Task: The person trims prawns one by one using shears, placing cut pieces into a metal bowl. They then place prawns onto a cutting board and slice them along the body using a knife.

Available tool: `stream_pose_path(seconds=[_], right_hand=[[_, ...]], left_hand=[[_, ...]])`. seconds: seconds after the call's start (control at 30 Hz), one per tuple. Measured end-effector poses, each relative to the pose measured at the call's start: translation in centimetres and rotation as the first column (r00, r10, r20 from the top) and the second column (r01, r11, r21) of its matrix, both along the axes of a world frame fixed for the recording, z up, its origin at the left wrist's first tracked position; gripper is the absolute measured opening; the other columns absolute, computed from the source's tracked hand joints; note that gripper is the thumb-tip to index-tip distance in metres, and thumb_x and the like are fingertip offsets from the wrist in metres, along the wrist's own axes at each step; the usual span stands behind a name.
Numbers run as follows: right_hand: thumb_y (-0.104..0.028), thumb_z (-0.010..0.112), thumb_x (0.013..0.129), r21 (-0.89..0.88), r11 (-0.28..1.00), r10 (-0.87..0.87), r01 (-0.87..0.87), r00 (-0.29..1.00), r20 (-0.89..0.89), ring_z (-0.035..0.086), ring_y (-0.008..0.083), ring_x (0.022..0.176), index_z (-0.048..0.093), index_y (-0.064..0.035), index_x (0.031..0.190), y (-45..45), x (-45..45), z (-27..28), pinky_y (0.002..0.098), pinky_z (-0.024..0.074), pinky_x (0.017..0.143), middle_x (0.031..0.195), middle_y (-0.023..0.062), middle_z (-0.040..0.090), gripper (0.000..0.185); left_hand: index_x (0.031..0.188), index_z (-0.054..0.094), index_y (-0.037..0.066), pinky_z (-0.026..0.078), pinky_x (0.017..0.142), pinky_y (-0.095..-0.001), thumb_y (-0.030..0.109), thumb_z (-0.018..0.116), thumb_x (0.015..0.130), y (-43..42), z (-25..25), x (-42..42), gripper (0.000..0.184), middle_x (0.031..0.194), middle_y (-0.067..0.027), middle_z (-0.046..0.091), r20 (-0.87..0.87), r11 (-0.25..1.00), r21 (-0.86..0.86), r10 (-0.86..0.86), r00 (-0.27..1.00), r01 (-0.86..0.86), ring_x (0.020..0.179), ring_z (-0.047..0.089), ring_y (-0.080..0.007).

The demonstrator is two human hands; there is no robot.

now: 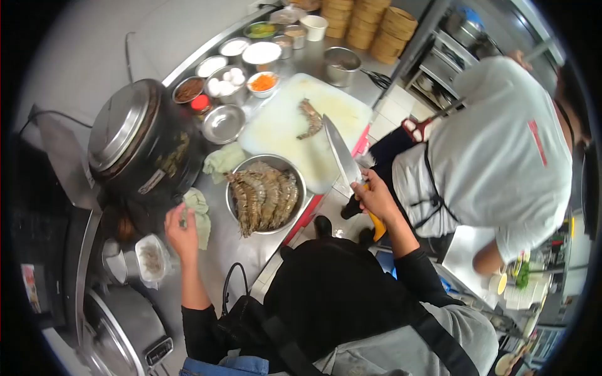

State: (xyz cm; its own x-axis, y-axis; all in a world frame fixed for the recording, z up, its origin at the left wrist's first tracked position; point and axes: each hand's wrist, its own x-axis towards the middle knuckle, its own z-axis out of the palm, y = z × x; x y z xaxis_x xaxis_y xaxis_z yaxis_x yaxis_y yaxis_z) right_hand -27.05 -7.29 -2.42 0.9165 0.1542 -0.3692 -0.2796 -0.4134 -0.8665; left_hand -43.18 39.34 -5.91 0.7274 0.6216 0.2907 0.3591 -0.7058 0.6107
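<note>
My right hand (377, 195) grips a large kitchen knife (340, 150) with a yellow handle. Its blade points up and away, over the right edge of a white cutting board (269, 122). One shrimp (310, 119) lies on that board, left of the knife tip. Nearer to me, a steel bowl (303, 188) holds several large striped shrimp (266, 197). At the left, my left hand (182, 230) is loosely bent beside a pale green cloth (199, 219), thumb and fingers apart. Whether it touches the cloth I cannot tell.
A big black cooker (147, 141) stands left. Behind the board are bowls of eggs (227, 83) and shredded carrot (263, 82), an empty steel bowl (224, 124) and bamboo steamers (392, 34). A plastic tub (152, 260) sits near my left hand. Another person (483, 150) stands close at right.
</note>
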Motion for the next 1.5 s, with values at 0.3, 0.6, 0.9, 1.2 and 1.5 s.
stream_pose_path(seconds=[0.3,0.6,0.9,1.2,1.5], right_hand=[[-0.018,0.067,0.095,-0.044,0.999,0.016,-0.018,0.998,-0.058,0.063,0.0159,0.060,0.048,-0.0138,0.147,-5.9,0.3,-6.7,0.0341,0.0541,0.056,0.078,0.0096,0.065,0.056],[-0.024,0.067,0.095,-0.090,0.985,0.152,-0.149,0.988,0.027,0.057,0.0115,0.054,0.053,-0.0130,0.146,-10.2,8.5,-7.0,0.0303,0.0494,0.051,0.074,0.0078,0.066,0.054],[-0.024,0.068,0.093,-0.095,0.908,0.416,-0.407,0.904,0.102,0.067,0.0343,0.110,0.057,-0.0120,0.141,-16.4,18.5,-9.6,0.0408,0.0504,0.096,0.123,0.0205,0.068,0.051],[-0.022,0.068,0.093,-0.007,0.859,0.511,-0.512,0.855,0.089,0.067,0.0330,0.115,0.056,-0.0146,0.143,-16.4,23.0,-7.8,0.0376,0.0504,0.098,0.126,0.0217,0.066,0.052],[-0.019,0.067,0.092,-0.032,0.835,0.544,-0.549,0.817,0.191,0.063,0.0365,0.119,0.056,-0.0088,0.141,-14.4,23.5,-7.9,0.0397,0.0482,0.102,0.129,0.0239,0.064,0.050]], left_hand=[[0.119,0.071,0.003,0.052,0.084,-0.0305,0.017,0.071,0.091,-12.4,6.0,16.9,0.031,0.102,-0.0109,0.073,0.153,0.598,-0.365,-0.717,0.680,0.713,0.091,0.067,-0.0180],[0.124,0.068,0.001,0.053,0.088,-0.0321,0.026,0.077,0.085,-23.5,-3.7,34.1,0.047,0.107,-0.0141,0.073,-0.361,0.858,-0.147,-0.510,0.781,0.492,0.096,0.070,-0.0242],[0.118,0.072,0.009,0.053,0.086,-0.0387,0.012,0.075,0.080,-26.8,-9.3,37.0,0.038,0.102,-0.0153,0.070,-0.153,0.880,-0.104,-0.474,0.867,0.463,0.097,0.067,-0.0307],[0.119,0.073,0.014,0.052,0.084,-0.0386,0.009,0.072,0.083,-27.8,-6.9,36.3,0.036,0.097,-0.0122,0.066,-0.196,0.894,-0.058,-0.446,0.873,0.444,0.092,0.065,-0.0301],[0.113,0.074,0.005,0.052,0.078,-0.0362,0.012,0.077,0.083,-28.9,-6.3,36.6,0.031,0.091,-0.0126,0.066,-0.203,0.916,-0.188,-0.391,0.898,0.356,0.084,0.066,-0.0266]])
